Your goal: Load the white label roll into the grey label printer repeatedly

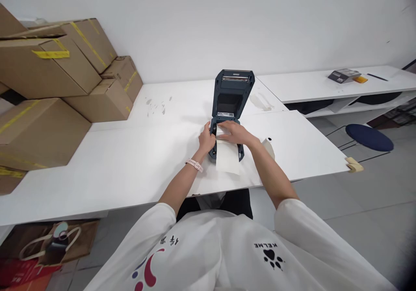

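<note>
A dark blue-grey label printer [241, 151] stands on the white table in front of me, its lid [230, 94] raised towards the wall. Inside its base sits a roll of white labels [222, 130], and a strip of label paper [227, 159] hangs out over the front edge. My left hand [206, 139] is closed on the left side of the base, beside the roll. From the right, my right hand [234, 131] lies over the roll with its fingers curved round it. Part of the roll is hidden beneath those fingers. Another white paper roll [269, 147] stands right of the printer, partly behind my right forearm.
Cardboard boxes [48, 70] are stacked on the left of the table [130, 169]. Beyond its right end are a shelf table with a small box [343, 75] and a blue stool [369, 137]. A padded corner guard [354, 164] marks the near right corner.
</note>
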{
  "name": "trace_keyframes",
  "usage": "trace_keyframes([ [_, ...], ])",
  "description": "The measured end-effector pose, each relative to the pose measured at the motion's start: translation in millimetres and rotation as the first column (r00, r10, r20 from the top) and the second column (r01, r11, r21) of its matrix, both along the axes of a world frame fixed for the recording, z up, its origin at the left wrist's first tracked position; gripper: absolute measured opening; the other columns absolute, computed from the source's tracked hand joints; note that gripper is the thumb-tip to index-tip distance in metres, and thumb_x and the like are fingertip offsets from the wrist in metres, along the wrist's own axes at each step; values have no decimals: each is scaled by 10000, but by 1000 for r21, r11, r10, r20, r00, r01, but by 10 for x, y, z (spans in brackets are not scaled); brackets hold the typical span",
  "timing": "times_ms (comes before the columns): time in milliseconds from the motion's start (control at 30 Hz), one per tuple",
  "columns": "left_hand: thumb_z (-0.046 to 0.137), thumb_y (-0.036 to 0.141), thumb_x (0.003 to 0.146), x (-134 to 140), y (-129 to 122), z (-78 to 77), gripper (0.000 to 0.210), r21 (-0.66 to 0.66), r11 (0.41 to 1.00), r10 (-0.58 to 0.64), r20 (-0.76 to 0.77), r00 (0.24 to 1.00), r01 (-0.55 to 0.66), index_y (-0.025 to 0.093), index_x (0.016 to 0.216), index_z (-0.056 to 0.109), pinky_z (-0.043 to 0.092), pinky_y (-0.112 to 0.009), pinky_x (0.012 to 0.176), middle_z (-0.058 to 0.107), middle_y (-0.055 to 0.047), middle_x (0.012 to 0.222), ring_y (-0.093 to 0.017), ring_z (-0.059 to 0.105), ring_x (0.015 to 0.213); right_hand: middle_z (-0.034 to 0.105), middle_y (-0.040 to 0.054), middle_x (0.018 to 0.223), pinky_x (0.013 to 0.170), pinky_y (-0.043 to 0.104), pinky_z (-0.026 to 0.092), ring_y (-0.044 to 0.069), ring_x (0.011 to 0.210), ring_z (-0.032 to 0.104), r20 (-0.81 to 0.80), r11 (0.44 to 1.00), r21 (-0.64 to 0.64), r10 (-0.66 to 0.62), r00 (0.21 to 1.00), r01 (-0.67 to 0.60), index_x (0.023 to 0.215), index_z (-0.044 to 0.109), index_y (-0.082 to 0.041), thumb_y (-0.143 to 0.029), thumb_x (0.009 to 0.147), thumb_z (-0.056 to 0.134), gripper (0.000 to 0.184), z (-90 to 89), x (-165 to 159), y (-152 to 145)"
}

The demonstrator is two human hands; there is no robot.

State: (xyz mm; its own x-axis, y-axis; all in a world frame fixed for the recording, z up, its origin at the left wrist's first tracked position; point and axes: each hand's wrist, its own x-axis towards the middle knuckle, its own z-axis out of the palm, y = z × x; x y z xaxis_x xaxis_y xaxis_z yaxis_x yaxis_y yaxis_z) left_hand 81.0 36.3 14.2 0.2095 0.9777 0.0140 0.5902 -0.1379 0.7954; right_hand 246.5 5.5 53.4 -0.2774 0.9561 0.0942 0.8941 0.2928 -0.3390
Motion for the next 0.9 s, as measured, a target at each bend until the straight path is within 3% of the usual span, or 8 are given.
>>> trace_keyframes([
  [100,446,102,822,-2,-19,11,680,16,1000,0,46,999,0,222,1490,397,433,-406,1079,638,-69,1378,-247,601,1264,622,117,1385,1096,469,461,293,1315,550,-142,991,135,19,990,0,1352,595,-195,-393,974,478,442,-117,-106,-480],
  [267,438,88,816,4,-29,12,643,-11,1000,16,140,990,-14,230,1443,455,411,-383,1111,651,-44,1363,-213,589,1284,500,58,1525,1204,509,337,281,1455,412,-84,987,156,-28,996,41,1421,554,-249,-420,1017,395,466,-341,-292,-958],
  [533,471,109,803,4,-8,-73,611,9,1000,2,221,975,-4,209,1404,506,435,-377,1095,666,-73,1333,-214,617,1231,454,13,1551,1228,512,305,265,1481,371,-41,985,164,-56,998,62,1469,497,-309,-425,1014,404,479,-374,-353,-972],
  [767,485,184,865,-10,-6,-77,489,17,1000,17,188,982,-21,204,1349,550,446,-370,1074,664,-80,1332,-216,632,1196,440,60,1561,1193,522,351,289,1487,354,-50,972,175,-153,987,160,1468,498,-254,-388,1019,365,487,-422,-564,-1056],
  [900,527,313,900,-57,-171,-102,471,-39,999,29,264,964,-19,216,1361,536,428,-396,1095,635,-98,1367,-240,596,1249,437,54,1565,1208,533,321,292,1497,334,-165,975,133,-155,974,177,1422,544,-248,-422,1002,379,484,-427,-576,-1105],
])
